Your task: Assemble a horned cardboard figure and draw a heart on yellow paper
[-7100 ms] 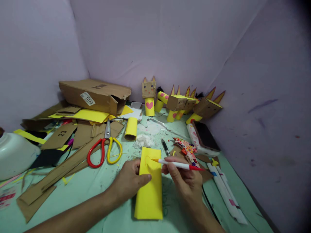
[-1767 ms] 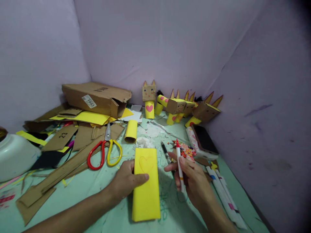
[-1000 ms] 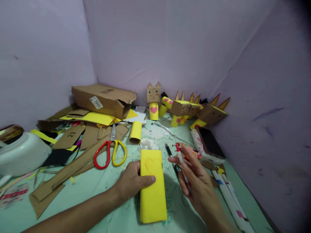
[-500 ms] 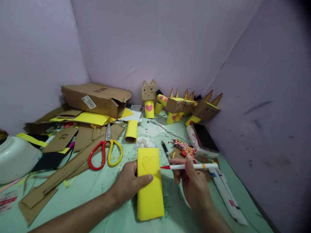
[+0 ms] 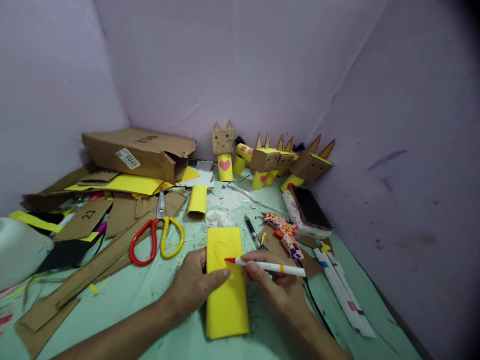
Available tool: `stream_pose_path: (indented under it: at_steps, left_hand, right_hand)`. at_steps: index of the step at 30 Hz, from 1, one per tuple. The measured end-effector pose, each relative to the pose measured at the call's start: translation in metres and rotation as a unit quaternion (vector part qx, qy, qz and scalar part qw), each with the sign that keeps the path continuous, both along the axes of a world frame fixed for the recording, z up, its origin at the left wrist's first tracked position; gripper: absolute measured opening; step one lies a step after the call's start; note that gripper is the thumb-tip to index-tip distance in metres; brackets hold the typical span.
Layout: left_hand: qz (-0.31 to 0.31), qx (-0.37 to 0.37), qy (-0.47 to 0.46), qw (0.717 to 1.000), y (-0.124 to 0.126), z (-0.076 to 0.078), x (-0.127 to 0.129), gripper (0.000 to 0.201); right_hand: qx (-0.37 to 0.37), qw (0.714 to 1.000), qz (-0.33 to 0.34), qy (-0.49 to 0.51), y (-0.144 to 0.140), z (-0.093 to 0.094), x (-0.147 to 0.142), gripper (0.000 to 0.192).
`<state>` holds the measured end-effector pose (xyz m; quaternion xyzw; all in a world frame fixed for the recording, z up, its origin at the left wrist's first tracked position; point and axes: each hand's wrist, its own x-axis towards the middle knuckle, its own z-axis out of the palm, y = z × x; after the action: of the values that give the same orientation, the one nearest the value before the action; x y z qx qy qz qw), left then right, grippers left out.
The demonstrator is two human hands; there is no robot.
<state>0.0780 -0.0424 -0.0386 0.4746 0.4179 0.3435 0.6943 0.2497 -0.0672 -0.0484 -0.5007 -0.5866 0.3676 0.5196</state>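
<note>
My left hand [image 5: 204, 285] grips the left side of a flattened yellow paper tube [image 5: 227, 310], its thumb lying across the front. A heart outline [image 5: 225, 253] is drawn near the tube's upper end. Between the fingers and thumb of my right hand [image 5: 275, 282] is a white marker pen [image 5: 270, 266] with a red tip. That tip is at the lower part of the heart; whether it touches the paper I cannot tell. Just beyond the tube lies a crumpled white tissue [image 5: 220, 219], and a shorter yellow tube [image 5: 197, 202] stands behind it.
Red-and-yellow scissors [image 5: 160, 232] and cardboard scraps [image 5: 86, 270] lie left, before a cardboard box [image 5: 142, 152]. Yellow cardboard animal figures [image 5: 225, 167] stand at the back wall. On the right are a phone [image 5: 311, 207], a black pen [image 5: 254, 232], patterned paper [image 5: 283, 230] and white markers [image 5: 347, 295].
My right hand has moved left, bringing the marker's red tip from beside the tube onto the heart's area. My left hand still holds the tube. The whole view has shifted slightly.
</note>
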Motion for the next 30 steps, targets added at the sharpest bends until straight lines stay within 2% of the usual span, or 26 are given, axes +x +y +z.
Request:
stream_pose_path:
  at_steps: [3,6,9,13,16,20,23,27,30]
  left_hand:
    - [0.009,0.007,0.007,1.0,0.0001,-0.0011,0.0006,0.025]
    - [0.009,0.007,0.008,1.0,0.0,-0.0006,0.0008,0.025]
    - [0.01,0.005,0.016,1.0,-0.0002,-0.0002,0.0007,0.025]
    - [0.015,0.001,0.017,1.0,-0.0006,-0.0016,0.0002,0.026]
    - [0.011,0.004,0.014,1.0,-0.0009,-0.0026,-0.0004,0.026]
    - [0.007,0.011,0.019,1.0,-0.0005,-0.0024,-0.0005,0.026]
    - [0.011,0.003,0.028,1.0,-0.0004,-0.0028,-0.0006,0.027]
    - [0.007,0.007,0.035,0.999,-0.0006,-0.0038,-0.0012,0.027]
    - [0.009,0.001,0.045,0.999,-0.0002,-0.0035,-0.0012,0.028]
  right_hand:
    - [0.001,1.0,-0.024,0.009,0.0005,0.0009,-0.0006,0.018]
    - [-0.005,1.0,0.0,0.009,0.0007,0.0017,-0.0018,0.018]
    - [-0.003,0.999,-0.028,0.019,0.0007,0.0005,-0.0022,0.018]
    - [-0.028,0.999,-0.001,0.032,0.0016,-0.0005,-0.0022,0.019]
    - [-0.03,0.998,-0.03,0.049,0.0024,0.0018,-0.0028,0.019]
    - [-0.048,0.997,-0.006,0.057,0.003,0.0046,-0.0034,0.021]
    - [-0.045,0.995,-0.039,0.077,0.0032,0.0041,-0.0031,0.021]
    - [-0.054,0.996,-0.027,0.071,0.0027,0.0026,-0.002,0.022]
    - [-0.05,0.995,-0.05,0.065,0.003,0.0025,-0.001,0.022]
